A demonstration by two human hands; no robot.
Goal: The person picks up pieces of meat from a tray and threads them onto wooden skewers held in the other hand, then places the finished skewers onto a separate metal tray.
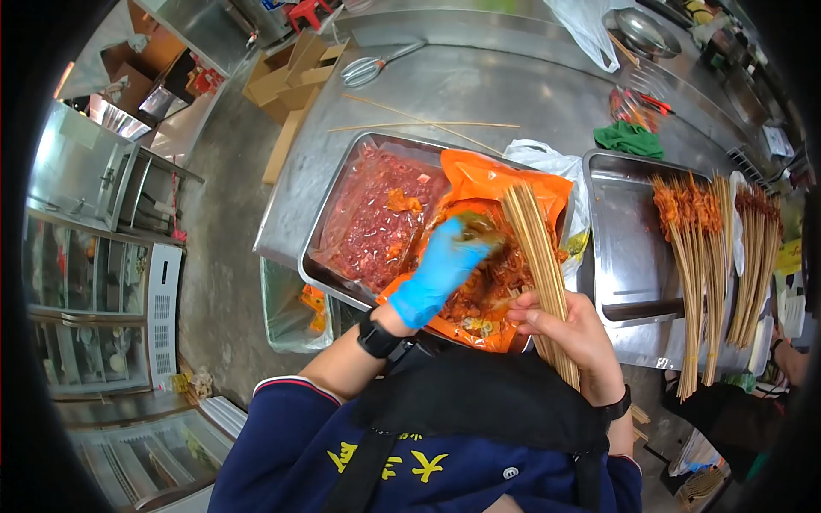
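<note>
My left hand, in a blue glove, reaches into an open orange bag of red-sauced meat pieces. Its fingers are smeared by motion and partly covered in sauce, so I cannot tell what they hold. Bare and closed, my right hand grips a thick bundle of bamboo skewers, slanted over the right side of the bag. Beside the bag, raw red meat lies in clear plastic. Both share a metal tray.
To the right stands a second metal tray, with meat-tipped skewers and darker ones beyond it. Scissors, two loose skewers and a green cloth lie behind. A lined bin stands at left. Another person's arm shows far right.
</note>
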